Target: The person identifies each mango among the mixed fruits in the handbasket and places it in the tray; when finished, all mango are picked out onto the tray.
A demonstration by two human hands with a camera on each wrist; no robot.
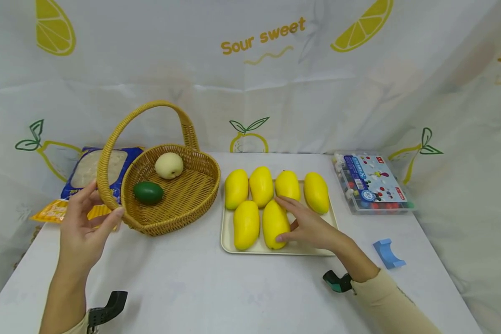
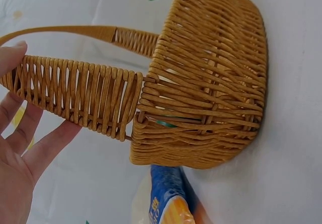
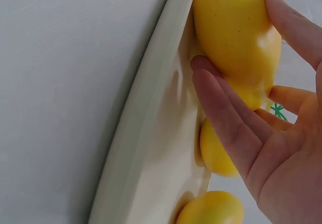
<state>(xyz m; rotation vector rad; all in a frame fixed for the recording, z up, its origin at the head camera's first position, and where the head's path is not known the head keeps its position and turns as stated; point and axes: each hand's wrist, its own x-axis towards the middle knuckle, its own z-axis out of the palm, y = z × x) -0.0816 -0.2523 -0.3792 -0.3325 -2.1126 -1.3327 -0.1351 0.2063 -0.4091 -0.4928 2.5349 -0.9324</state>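
Observation:
My left hand [image 1: 85, 227] pinches the handle of a wicker basket [image 1: 179, 222] at the handle's left foot. In the left wrist view the thumb lies on one side of the woven handle [image 2: 80, 93] and fingers on the other. Inside the basket are a pale round fruit [image 1: 169, 165] and a dark green oval fruit [image 1: 148, 192]. My right hand [image 1: 311, 225] holds the front-row yellow mango [image 1: 274, 225], thumb at its near end and fingers at its far end. That mango is on a cream tray [image 1: 317, 248] with several other mangoes [image 1: 246, 225].
Behind the basket lie a blue bag [image 1: 129, 157] and an orange packet [image 1: 52, 211]. A clear box of coloured pieces [image 1: 373, 183] stands at the back right. Closer in is a light blue curved block [image 1: 388, 254]. A printed white curtain [image 1: 275, 93] hangs behind the table.

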